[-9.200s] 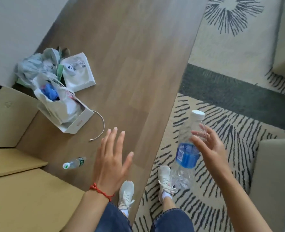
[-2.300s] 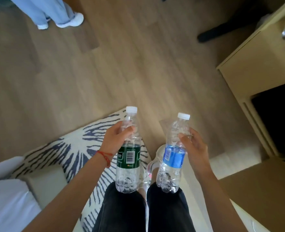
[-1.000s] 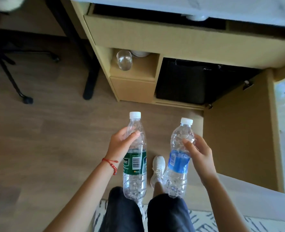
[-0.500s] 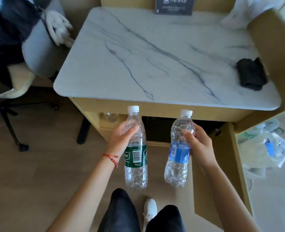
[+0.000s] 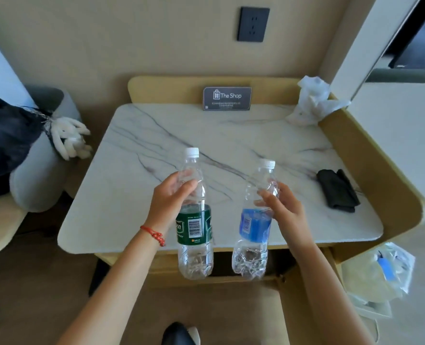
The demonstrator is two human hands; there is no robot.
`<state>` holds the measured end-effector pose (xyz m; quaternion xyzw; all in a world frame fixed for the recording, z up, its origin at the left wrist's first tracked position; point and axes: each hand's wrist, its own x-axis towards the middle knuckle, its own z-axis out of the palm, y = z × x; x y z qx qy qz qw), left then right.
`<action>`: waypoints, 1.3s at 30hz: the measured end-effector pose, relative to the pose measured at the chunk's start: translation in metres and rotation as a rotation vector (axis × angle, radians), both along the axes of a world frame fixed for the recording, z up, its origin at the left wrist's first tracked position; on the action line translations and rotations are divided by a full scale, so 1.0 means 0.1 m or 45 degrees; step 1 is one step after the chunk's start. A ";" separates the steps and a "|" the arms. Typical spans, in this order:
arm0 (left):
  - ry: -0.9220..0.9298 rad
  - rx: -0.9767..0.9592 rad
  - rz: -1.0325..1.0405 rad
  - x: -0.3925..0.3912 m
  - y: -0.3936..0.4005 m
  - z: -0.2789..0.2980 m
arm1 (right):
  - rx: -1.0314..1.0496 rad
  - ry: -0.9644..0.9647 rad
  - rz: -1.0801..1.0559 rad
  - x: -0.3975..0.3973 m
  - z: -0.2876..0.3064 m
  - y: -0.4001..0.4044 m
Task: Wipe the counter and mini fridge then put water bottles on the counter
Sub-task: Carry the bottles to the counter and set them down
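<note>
I stand in front of the white marble counter and hold two clear water bottles upright in the air over its near edge. My left hand grips the green-label bottle around its upper body. My right hand grips the blue-label bottle just above the label. Both bottles have white caps, and their bases hang below the counter's front edge. The mini fridge under the counter is almost wholly hidden behind the bottles and my arms.
A folded black cloth lies at the counter's right side. "The Shop" sign leans against the back wall, with crumpled white plastic in the back right corner. A grey chair stands left. A white bag sits on the floor, right.
My view has risen from the floor and cabinet to the counter top. Both bottles, still in my hands, have come up and forward over the counter's front edge.
</note>
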<state>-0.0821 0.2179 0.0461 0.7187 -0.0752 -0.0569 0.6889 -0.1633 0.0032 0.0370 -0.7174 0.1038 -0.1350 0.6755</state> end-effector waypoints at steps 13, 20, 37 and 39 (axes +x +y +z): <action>-0.194 -0.082 -0.133 0.97 -0.91 0.61 | -0.044 -0.204 -0.188 0.71 0.65 -0.91; -0.212 -0.117 -0.124 1.31 -1.83 0.61 | -0.104 -0.259 -0.192 1.09 0.69 -1.70; -0.166 -0.047 -0.298 2.12 -3.10 0.37 | -0.189 -0.183 -0.391 1.83 0.31 -2.68; -0.163 -0.021 -0.328 2.20 -3.18 0.32 | -0.194 -0.168 -0.399 1.87 0.25 -2.73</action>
